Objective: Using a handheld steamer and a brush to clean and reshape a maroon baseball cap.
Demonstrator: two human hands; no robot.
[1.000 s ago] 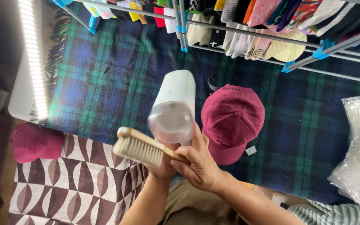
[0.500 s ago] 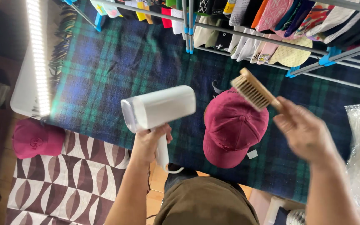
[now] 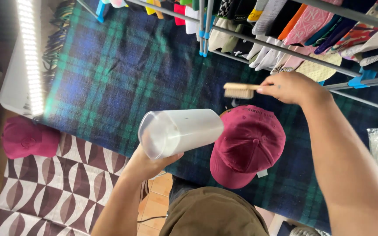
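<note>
The left hand (image 3: 147,164) has its fingers clamped around the handle of a white handheld garment steamer (image 3: 180,132), held over the table's (image 3: 110,78) blue-green plaid blanket, its nozzle end facing the camera. The right hand (image 3: 292,87) grips a wooden bristle brush (image 3: 238,90) just beyond a maroon baseball cap (image 3: 248,144) lying near the table's near edge. Brushing would likely go best with short strokes along the crown, the steamer kept off the fabric. The cap looks clean, its panels smooth, a small tag at its edge.
</note>
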